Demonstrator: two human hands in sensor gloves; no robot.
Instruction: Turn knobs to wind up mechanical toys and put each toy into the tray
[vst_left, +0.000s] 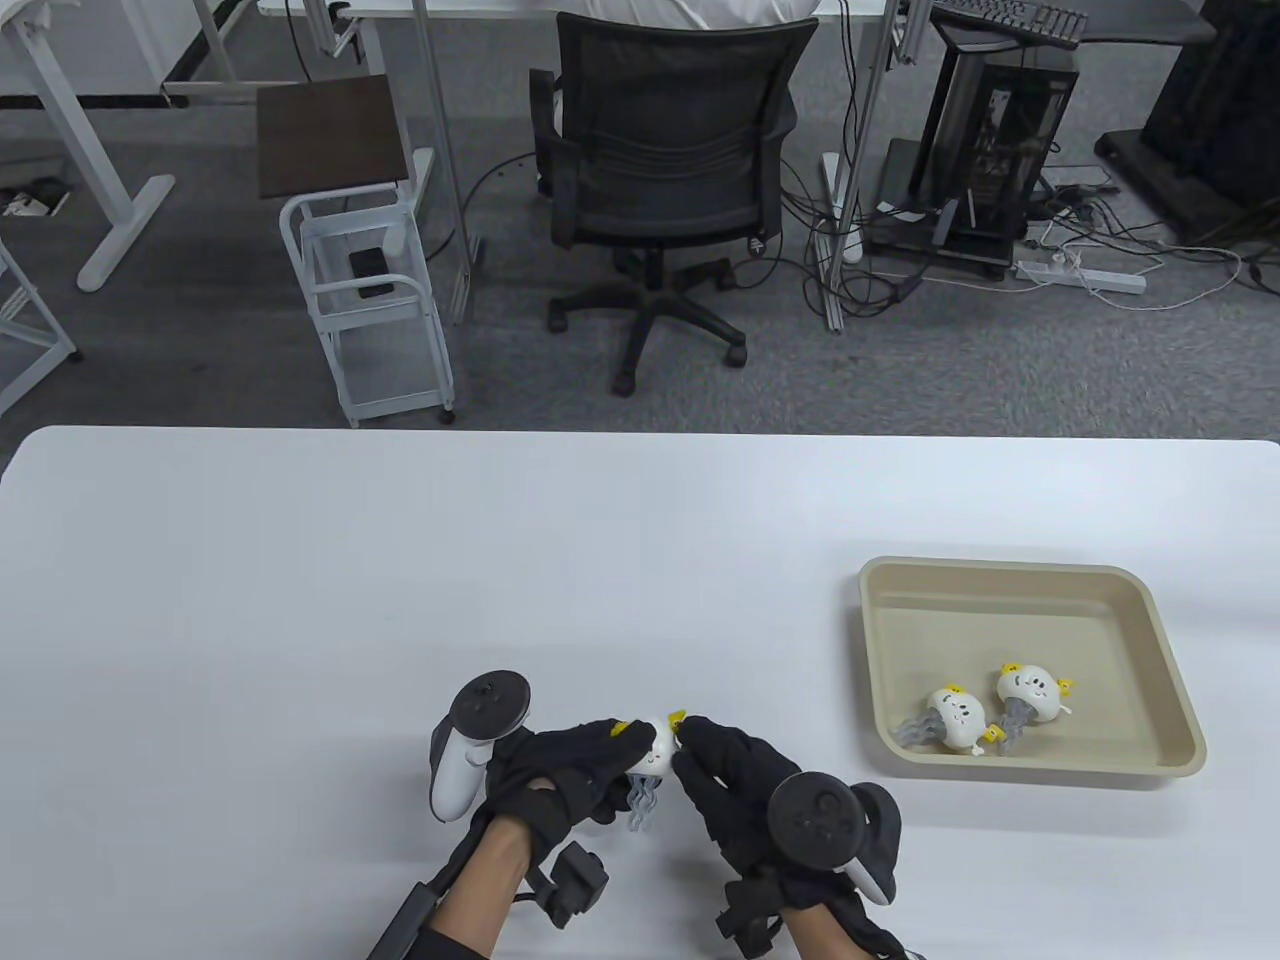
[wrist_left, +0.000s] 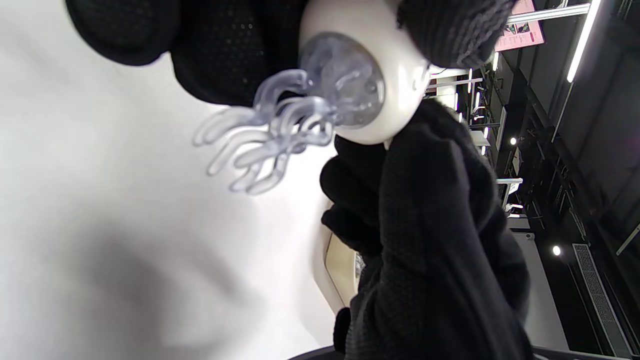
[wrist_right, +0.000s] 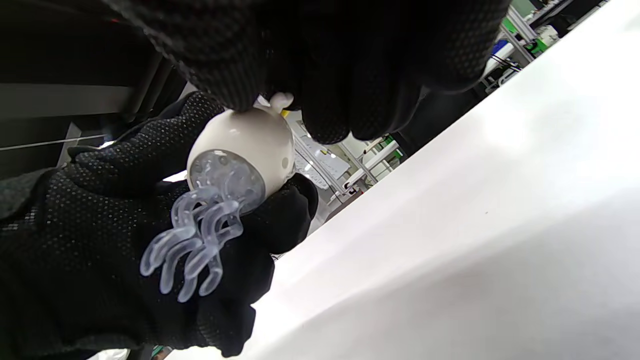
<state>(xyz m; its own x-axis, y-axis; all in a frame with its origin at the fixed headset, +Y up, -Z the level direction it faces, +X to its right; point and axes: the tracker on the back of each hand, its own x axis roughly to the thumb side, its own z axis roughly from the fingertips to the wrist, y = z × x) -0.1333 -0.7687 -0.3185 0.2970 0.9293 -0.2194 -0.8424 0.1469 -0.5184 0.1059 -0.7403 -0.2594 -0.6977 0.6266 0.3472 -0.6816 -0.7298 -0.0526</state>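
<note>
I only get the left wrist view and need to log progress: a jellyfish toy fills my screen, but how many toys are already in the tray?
Observer: Two jellyfish toys lie in the beige tray, near its front edge.
Operator: Is the right hand on the held toy's knob?
Observer: Yes, the right hand pinches a small white knob on the held toy.
Operator: Who holds the body?
Observer: The left hand grips it above the table.

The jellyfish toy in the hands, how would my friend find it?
Start at the beige tray on the white table, then look left to the gloved hands. The jellyfish toy sits between them, the only one held, not lying in the tray.
</note>
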